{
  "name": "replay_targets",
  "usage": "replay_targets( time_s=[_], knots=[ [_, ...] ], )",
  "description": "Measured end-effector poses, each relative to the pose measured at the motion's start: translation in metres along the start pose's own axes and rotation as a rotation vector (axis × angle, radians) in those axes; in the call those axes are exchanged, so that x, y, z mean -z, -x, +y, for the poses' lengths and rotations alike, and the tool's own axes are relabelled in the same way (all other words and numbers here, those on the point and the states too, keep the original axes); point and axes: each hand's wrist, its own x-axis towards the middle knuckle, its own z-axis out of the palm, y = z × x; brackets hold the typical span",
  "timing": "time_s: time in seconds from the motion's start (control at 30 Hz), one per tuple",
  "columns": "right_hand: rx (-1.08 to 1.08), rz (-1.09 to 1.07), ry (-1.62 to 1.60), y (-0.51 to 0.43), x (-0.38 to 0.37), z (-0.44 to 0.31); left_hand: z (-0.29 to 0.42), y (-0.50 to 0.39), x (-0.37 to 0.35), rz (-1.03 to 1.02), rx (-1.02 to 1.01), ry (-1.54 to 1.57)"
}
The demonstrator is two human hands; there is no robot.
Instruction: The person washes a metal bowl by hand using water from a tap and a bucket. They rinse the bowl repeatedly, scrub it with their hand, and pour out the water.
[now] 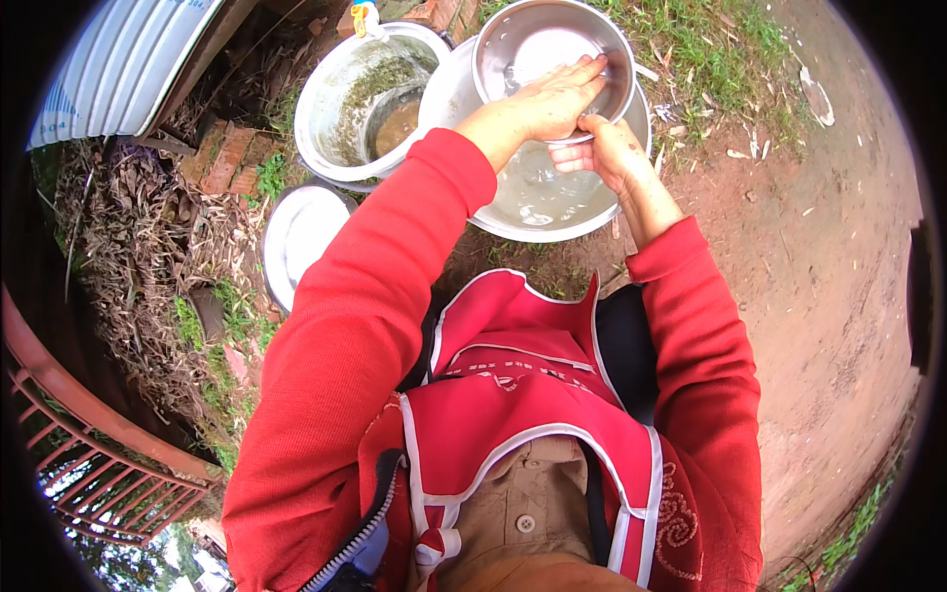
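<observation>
A shiny stainless steel basin (492, 44) is tilted over a wide metal washbasin (544, 235) that holds water. My right hand (615, 153) grips the near rim of the steel basin, thumb on top and fingers curled below. Flat against the inside of the same basin lies my left hand (556, 96), its fingers stretched out towards the right wall. Some clear water glistens within the steel basin. Ripples and bright reflections mark the water (551, 185) in the washbasin below.
Left of the washbasin stands a large stained bucket (340, 96) with murky water at its bottom. A round pale lid or pan (307, 229) lies nearer me. Bricks (229, 159), dry leaves (140, 251), a corrugated panel (126, 70) and a red metal railing (111, 473) are to the left.
</observation>
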Motion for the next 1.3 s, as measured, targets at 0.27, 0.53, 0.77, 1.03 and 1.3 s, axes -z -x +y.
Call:
replay_targets(
  time_s=[0.27,0.53,0.77,1.03,1.3],
  knots=[
    [0.026,0.019,-0.04,0.001,0.0,-0.003,0.007,0.005,0.005,0.049,0.366,-0.224],
    [0.045,-0.004,0.028,0.001,0.0,-0.002,-0.001,0.013,0.0,-0.119,0.013,-0.088],
    [0.028,0.004,0.017,0.001,0.001,-0.002,0.01,0.013,-0.003,0.083,0.49,-0.141],
    [0.075,-0.019,0.035,0.0,0.002,0.0,0.006,0.039,0.013,-0.139,0.051,0.178],
    [0.209,0.08,0.164,0.007,-0.002,0.002,0.018,0.079,0.051,-0.182,0.04,-0.283]
  ],
)
